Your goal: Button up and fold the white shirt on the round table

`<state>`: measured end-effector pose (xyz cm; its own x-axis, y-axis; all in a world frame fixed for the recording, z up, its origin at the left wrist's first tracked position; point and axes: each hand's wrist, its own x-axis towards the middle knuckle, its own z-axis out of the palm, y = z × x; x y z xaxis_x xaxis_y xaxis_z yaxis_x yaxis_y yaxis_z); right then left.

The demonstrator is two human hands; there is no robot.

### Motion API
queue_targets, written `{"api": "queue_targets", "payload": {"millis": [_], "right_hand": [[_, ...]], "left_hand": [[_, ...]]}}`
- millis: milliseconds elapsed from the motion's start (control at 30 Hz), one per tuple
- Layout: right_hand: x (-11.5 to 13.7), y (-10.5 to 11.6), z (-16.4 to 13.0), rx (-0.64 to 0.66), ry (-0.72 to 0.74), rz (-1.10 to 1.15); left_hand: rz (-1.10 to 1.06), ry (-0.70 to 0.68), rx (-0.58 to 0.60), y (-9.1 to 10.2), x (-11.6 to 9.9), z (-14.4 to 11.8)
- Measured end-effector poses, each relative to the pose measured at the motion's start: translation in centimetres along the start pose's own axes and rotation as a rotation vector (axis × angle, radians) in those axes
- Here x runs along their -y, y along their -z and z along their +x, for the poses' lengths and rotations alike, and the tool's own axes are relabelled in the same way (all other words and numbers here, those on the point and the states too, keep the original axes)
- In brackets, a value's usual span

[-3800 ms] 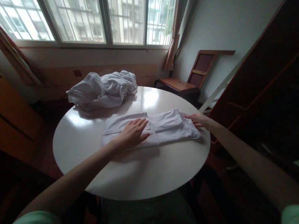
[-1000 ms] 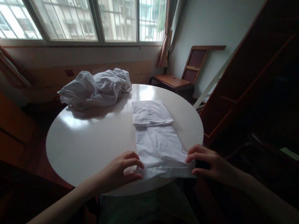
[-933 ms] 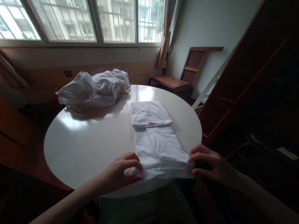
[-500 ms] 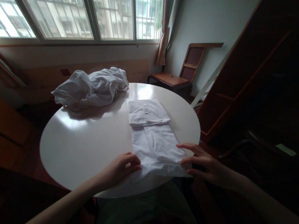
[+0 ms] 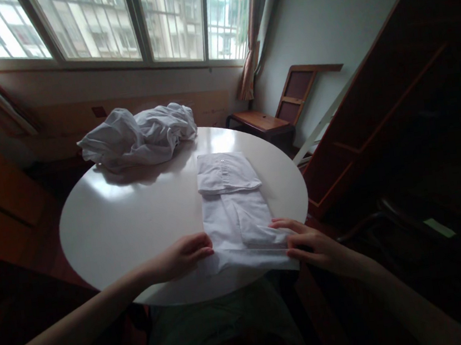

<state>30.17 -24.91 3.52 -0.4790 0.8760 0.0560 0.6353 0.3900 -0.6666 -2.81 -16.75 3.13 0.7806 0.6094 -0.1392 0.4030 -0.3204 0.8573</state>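
Note:
A folded white shirt point(image 5: 230, 211) lies lengthwise on the white round table point(image 5: 136, 229), its far end doubled over with a button showing. My left hand point(image 5: 188, 253) pinches the cloth's left edge near the front, thumb and fingers pressed together. At the right front edge, my right hand point(image 5: 310, 244) grips the fabric between thumb and fingers, with the index finger stretched along the top of the shirt. A straight crease runs across the cloth between both hands. The shirt's near strip reaches close to the table's front rim.
A crumpled heap of white cloth point(image 5: 137, 136) sits at the table's far left edge. Behind the table are a wooden chair point(image 5: 264, 121) and barred windows point(image 5: 170, 23). A dark wooden panel point(image 5: 356, 101) slants along the right side.
My left fingers have closed into a pinch at the shirt's edge. My right hand has closed from a looser spread onto the right edge, and the near cloth has shifted slightly.

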Motion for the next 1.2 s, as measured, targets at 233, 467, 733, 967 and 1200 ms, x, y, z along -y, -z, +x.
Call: {"api": "queue_targets", "payload": {"millis": [233,467,733,967,1200], "right_hand": [[-0.4,0.1,-0.2,-0.037,-0.012,-0.005],[-1.7,1.0,-2.7,-0.290,0.140,-0.115],[-2.1,-2.8,-1.5,-0.265,0.398,-0.602],[-2.6,-4.7,-1.7,-0.481,0.494,-0.570],[-1.6,-4.1,-1.1,-0.493,0.557,-0.539]], "left_hand": [[0.249,-0.057,-0.099,-0.7,0.3,0.4],[0.526,-0.370,-0.210,1.2,1.4,-1.8],[0.834,-0.531,-0.002,0.0,0.5,-2.0],[0.858,-0.572,0.019,-0.9,0.5,-2.1],[0.867,-0.611,-0.152,-1.7,1.0,-2.4]]}}
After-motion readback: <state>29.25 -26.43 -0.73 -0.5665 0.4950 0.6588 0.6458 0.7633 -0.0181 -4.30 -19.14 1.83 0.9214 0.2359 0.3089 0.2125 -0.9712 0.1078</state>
